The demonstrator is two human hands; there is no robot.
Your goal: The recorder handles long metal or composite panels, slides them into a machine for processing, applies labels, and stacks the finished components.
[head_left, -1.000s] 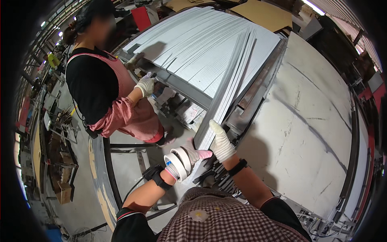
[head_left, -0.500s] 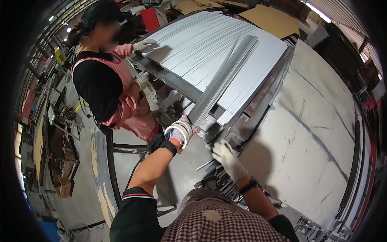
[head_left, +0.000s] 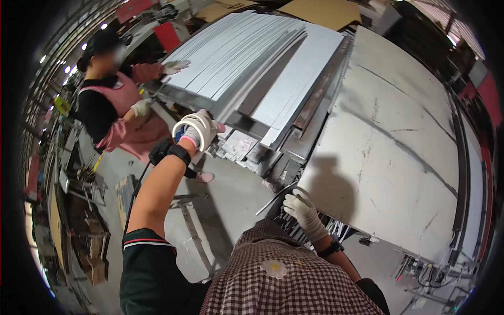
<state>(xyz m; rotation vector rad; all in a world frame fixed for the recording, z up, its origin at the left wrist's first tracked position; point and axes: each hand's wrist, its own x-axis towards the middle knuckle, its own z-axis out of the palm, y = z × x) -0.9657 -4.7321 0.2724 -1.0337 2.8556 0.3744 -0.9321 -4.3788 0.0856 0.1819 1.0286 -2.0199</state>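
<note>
At far L, 1 co-worker (head_left: 107,97) w/ 2 gloved hands (head_left: 176,66) stands by the table (head_left: 190,98). I've the L hand (head_left: 202,128) at the near ends of the long grey-white strips (head_left: 257,72) on it, too many to count; can't tell if it grips. Open floor (head_left: 236,191) lies btwn it & the R hand (head_left: 303,212), open, fingers bent, just beside the near L edge of 1 big, scuffed pale panel (head_left: 391,142).

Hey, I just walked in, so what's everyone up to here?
The wearer's gloved left hand is at the near ends of some long pale strips; whether it grips them isn't clear. The gloved right hand looks empty, beside a large off-white board. On the left, a co-worker has one gloved hand by the strips' left edge.
</note>
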